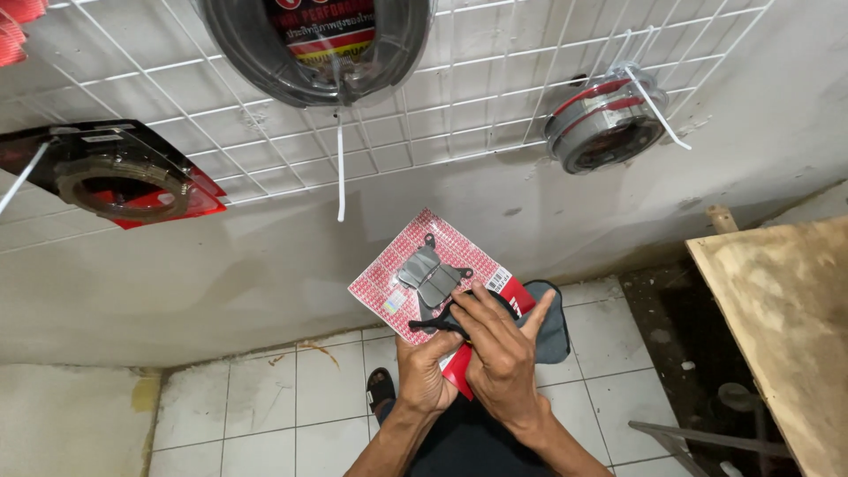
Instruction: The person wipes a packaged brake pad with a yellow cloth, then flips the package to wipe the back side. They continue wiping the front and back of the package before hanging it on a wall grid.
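Note:
My left hand (422,369) holds a red blister card (406,265) from below; grey brake pads (427,276) sit sealed on its front. My right hand (501,353) rests on the card's lower right, its fingers pinching a black cable tie (437,327) that lies across the card. Both hands are raised in front of a white wall with a wire grid (459,106).
Packaged parts hang on the grid: a dark ring-shaped pack (309,44) at top centre, a red-backed clutch plate pack (124,181) at left, a round part (605,119) at right tied with white cable ties. A wooden board (782,327) stands at right. White floor tiles (265,415) lie below.

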